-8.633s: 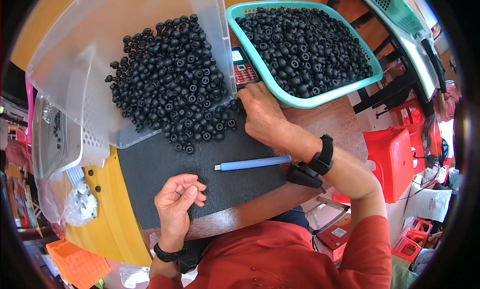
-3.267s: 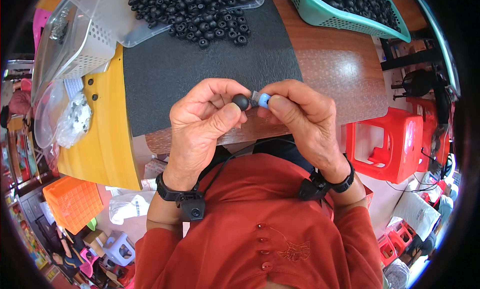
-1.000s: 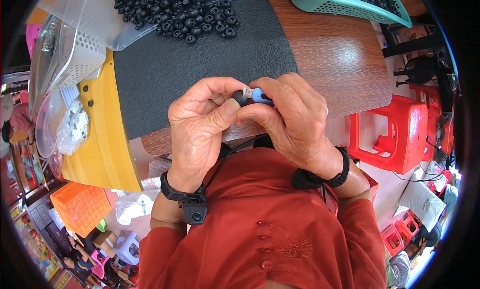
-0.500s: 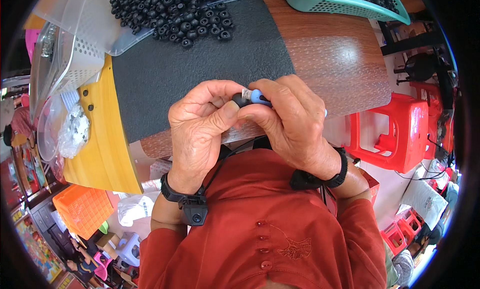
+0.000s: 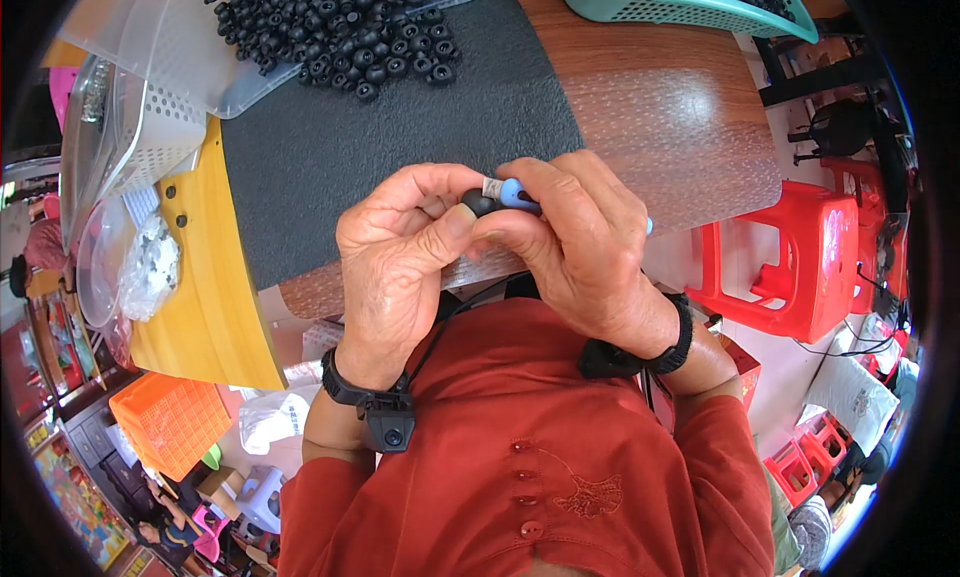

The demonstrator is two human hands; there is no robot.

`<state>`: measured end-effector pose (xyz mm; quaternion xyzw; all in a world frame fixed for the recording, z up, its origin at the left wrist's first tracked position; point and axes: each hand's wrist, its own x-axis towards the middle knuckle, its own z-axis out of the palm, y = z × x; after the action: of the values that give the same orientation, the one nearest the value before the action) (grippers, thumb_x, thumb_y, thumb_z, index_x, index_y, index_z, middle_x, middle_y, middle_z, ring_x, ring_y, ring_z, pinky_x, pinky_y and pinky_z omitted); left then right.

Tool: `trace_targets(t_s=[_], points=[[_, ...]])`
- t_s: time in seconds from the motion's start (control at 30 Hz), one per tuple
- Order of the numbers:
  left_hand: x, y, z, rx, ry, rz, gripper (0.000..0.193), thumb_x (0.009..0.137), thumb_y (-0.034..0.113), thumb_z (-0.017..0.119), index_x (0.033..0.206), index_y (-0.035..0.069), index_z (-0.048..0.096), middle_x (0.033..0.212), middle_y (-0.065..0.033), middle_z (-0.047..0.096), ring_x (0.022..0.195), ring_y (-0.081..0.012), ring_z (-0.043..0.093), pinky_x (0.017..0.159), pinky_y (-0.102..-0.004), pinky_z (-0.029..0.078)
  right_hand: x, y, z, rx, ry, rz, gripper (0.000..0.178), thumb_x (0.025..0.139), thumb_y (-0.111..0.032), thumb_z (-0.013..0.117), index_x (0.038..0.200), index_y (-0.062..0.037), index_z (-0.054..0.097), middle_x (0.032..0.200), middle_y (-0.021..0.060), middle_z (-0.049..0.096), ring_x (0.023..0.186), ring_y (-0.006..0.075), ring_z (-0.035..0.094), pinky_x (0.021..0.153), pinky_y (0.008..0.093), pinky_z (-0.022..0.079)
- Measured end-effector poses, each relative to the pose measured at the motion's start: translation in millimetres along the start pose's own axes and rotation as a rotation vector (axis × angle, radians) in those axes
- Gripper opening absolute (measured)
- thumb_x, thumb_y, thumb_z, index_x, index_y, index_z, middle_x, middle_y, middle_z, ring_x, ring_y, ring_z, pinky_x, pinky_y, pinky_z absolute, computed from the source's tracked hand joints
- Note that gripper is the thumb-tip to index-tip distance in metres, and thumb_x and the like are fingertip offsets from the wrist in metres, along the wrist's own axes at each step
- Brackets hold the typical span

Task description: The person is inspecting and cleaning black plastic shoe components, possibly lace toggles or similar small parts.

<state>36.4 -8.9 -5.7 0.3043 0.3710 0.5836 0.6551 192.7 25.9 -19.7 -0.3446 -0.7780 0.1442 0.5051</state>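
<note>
The left hand's grip pinches a black rounded piece at the tip of a blue-handled blade clasped by the right hand's grip, though fingers seem to hide the exact contact. Beyond, on the desk, black pieces spread from a clear bin onto a dark mat.

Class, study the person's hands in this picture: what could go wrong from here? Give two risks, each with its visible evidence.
1. A cut: the metal tip of the blue-handled tool in the right hand is at the black piece, close to the bare fingertips of the left hand, so a slip might nick skin.
2. A dropped piece: it looks small and rounded, pinched by fingertips near the edge of the table, so it could pop loose and fall.
</note>
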Motion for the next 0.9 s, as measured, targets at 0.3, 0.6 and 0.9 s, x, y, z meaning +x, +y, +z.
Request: trace_targets(t_s=[0.3,0.6,0.9], points=[[1,0,3,0.017,0.017,-0.001,0.022,0.083,0.002,0.066,0.103,-0.007,0.061,0.092,-0.0101,0.065,0.075,-0.0106,0.059,0.065,-0.022,0.049,-1,2,1,-0.001,0.003,-0.014,0.025,0.073,-0.015,0.073,0.087,-0.0005,0.059,0.067,0.0079,0.052,0.058,0.0247,0.052,0.049,0.0345,0.042],[0,-1,1,0.009,0.026,-0.041,0.023,0.082,0.002,0.067,0.102,-0.007,0.061,0.09,-0.0105,0.064,0.071,-0.0113,0.058,0.064,-0.0216,0.048,-4,3,2,-0.017,-0.006,-0.037,0.024,0.071,-0.014,0.073,0.085,-0.0006,0.059,0.065,0.007,0.049,0.055,0.0233,0.05,0.047,0.0338,0.041],[-2,-5,-3,0.002,0.044,-0.082,0.022,0.083,0.004,0.066,0.101,-0.008,0.061,0.088,-0.0112,0.064,0.071,-0.0131,0.058,0.063,-0.0235,0.048,-11,2,6,-0.094,-0.019,-0.108,0.024,0.069,-0.011,0.074,0.084,-0.0008,0.058,0.062,0.0066,0.046,0.051,0.021,0.048,0.044,0.0317,0.039]])
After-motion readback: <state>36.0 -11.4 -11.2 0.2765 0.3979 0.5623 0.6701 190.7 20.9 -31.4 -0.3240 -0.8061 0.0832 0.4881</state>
